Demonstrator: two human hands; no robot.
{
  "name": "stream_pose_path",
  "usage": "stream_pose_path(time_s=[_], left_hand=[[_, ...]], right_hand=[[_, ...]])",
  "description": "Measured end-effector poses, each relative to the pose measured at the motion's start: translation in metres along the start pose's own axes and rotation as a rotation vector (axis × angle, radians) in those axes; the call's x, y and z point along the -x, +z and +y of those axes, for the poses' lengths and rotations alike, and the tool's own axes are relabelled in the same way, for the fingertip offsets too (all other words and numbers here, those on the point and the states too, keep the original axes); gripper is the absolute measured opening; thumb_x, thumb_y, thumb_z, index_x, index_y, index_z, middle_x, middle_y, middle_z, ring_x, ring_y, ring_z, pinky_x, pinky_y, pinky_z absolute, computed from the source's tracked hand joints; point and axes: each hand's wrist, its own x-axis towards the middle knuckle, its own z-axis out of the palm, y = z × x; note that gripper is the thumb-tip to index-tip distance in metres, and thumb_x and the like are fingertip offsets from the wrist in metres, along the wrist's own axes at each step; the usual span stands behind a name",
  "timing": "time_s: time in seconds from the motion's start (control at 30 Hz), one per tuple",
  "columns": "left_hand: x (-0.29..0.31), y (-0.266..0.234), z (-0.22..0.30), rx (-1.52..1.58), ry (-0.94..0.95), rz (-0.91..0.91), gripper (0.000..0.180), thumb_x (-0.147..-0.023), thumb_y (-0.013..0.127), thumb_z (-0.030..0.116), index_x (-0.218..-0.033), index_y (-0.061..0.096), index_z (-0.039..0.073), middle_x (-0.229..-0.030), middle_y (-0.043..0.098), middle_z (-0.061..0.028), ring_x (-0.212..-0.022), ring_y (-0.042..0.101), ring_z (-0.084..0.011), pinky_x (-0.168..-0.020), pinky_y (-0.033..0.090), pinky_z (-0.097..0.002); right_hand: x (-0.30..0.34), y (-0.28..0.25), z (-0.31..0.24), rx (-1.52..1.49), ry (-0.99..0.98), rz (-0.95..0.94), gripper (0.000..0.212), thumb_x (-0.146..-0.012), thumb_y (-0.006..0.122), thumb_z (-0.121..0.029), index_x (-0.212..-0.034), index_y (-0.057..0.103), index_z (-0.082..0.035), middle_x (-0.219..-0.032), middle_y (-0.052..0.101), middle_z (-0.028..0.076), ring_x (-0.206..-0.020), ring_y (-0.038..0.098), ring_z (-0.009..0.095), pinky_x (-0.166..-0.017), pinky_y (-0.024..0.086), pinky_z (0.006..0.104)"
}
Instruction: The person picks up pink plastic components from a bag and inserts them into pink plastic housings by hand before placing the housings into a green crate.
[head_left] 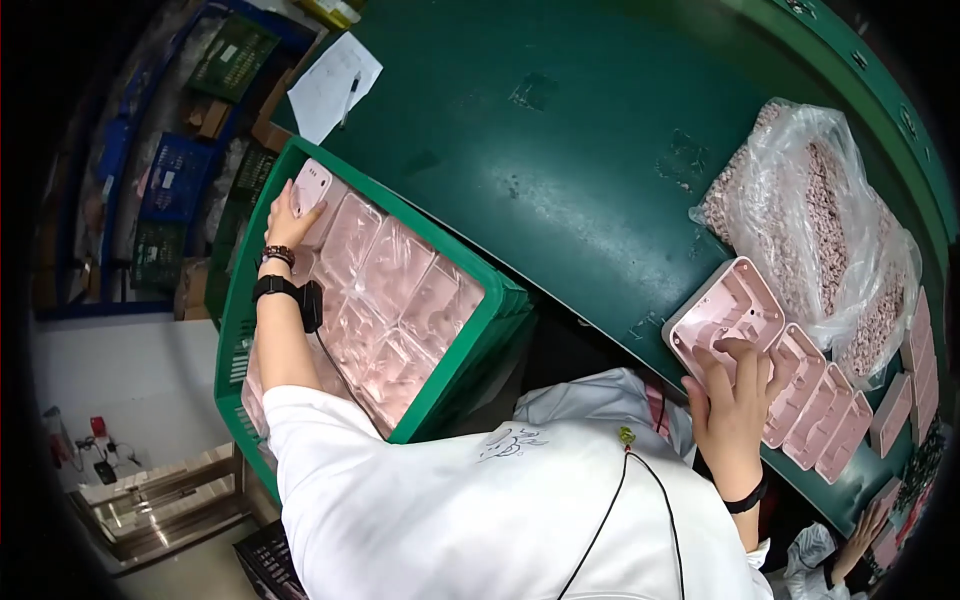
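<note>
The left hand (291, 217) grasps a pink casing (316, 182) at the far corner of a green crate (504, 303) of film-covered pink parts (398, 266). The right hand (735, 402) bends over a pink compartmented shell (718, 305) at the tabletop's (560, 180) near edge; whether it grips, I cannot tell. Narrower shells (817, 420) lie alongside, a clear bag (800, 220) beyond.

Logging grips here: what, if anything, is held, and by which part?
Left hand holds a pink casing by its near end; right hand is at an open pink shell, hold unclear.
</note>
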Motion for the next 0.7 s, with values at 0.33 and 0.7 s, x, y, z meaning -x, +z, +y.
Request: stream_pose_path(time_s=[0.33, 0.7], left_hand=[[-0.019, -0.038, 0.009, -0.004, 0.121, 0.123, 0.087, -0.061, 0.077, 0.041, -0.132, 0.039, 0.007, -0.117, 0.055, -0.0208, -0.104, 0.056, -0.0315, -0.087, 0.045, -0.0373], [0.107, -0.063, 0.314, 1.686, 0.096, -0.604, 0.058, -0.088, 0.041, 0.048, -0.131, 0.039, 0.010, -0.128, 0.047, -0.0084, -0.115, 0.046, -0.0242, -0.095, 0.040, -0.0410]], right_hand=[[0.000, -0.008, 0.017, -0.137, 0.007, 0.273, 0.022, -0.066, 0.066, -0.010, -0.087, 0.061, -0.009, -0.090, 0.054, 0.004, -0.087, 0.051, 0.022, -0.086, 0.034, 0.0418], [0.006, -0.006, 0.073, -0.247, -0.126, 0.659, 0.024, -0.061, 0.066, -0.008, -0.085, 0.061, -0.010, -0.082, 0.056, 0.001, -0.075, 0.053, 0.018, -0.072, 0.039, 0.0332]])
